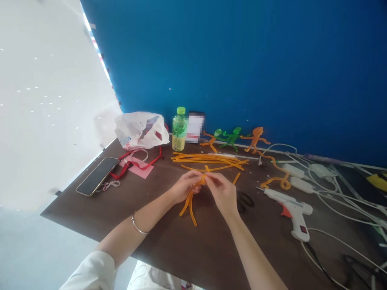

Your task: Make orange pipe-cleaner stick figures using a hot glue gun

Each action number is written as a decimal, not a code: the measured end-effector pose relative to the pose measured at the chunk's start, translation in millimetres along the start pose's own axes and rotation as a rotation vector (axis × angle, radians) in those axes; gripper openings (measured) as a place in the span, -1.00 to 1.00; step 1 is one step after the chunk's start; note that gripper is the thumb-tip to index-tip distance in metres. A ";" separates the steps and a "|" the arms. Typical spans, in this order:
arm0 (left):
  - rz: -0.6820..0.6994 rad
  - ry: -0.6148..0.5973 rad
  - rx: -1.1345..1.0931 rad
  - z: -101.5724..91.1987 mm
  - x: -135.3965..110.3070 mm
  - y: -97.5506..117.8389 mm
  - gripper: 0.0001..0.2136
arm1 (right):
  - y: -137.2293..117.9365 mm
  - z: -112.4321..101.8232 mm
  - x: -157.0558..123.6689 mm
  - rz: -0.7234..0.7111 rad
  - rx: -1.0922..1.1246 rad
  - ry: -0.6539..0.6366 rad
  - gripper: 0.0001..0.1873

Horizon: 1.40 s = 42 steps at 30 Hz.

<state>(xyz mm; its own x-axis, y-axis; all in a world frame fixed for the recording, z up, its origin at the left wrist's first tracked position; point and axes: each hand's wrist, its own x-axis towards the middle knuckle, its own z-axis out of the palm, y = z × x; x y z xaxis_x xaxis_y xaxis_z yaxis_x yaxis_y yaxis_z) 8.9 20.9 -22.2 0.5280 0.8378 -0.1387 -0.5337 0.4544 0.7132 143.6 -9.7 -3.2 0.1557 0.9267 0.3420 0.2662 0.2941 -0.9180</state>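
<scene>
Over the middle of a dark brown table (169, 245), both my hands pinch a bundle of orange pipe cleaners (190, 203). My left hand (185, 186) is closed on the bundle's upper part, with a silver bracelet on that wrist. My right hand (222, 192) is closed on the twisted top of the same bundle. The bundle's loose ends hang down toward me onto the table. Just behind my hands lies a pile of straight orange pipe cleaners (208, 160).
Along the blue wall stand a green-capped bottle (179, 129), a white plastic bag (140, 129) and small pipe-cleaner figures (234, 139). A phone (97, 176) and red lanyard (136, 163) lie at left. Scissors (244, 200), a white glue gun (292, 211) and white cables (332, 189) are at right.
</scene>
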 end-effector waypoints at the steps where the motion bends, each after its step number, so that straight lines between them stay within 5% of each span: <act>1: 0.004 -0.005 -0.001 -0.1 -0.2 0.3 -0.75 | -0.9 -0.3 0.3 0.025 0.007 0.004 -0.84; 20: 0.057 0.008 0.059 2.0 -1.9 0.6 -0.73 | 4.0 -3.1 3.2 0.253 0.217 -0.014 -0.71; 28: -0.146 -0.076 -0.083 -2.7 -1.9 1.9 -0.78 | 13.7 -5.0 6.0 0.322 0.453 -0.003 -0.77; 35: -0.209 -0.122 -0.148 -5.4 -2.6 2.7 -0.81 | 20.3 -10.4 9.3 0.237 0.131 0.086 -0.64; 42: -0.117 -0.025 -0.220 -8.0 -0.5 5.2 -0.87 | 38.6 -7.2 6.9 -0.125 -0.442 -0.065 -0.62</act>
<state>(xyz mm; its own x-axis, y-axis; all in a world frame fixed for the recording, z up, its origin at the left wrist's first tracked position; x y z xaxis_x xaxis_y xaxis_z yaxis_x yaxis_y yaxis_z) 0.5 25.3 -23.9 0.6093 0.7691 -0.1929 -0.5972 0.6052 0.5264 161.9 6.4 -34.9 0.0409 0.9074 0.4182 0.6611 0.2893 -0.6923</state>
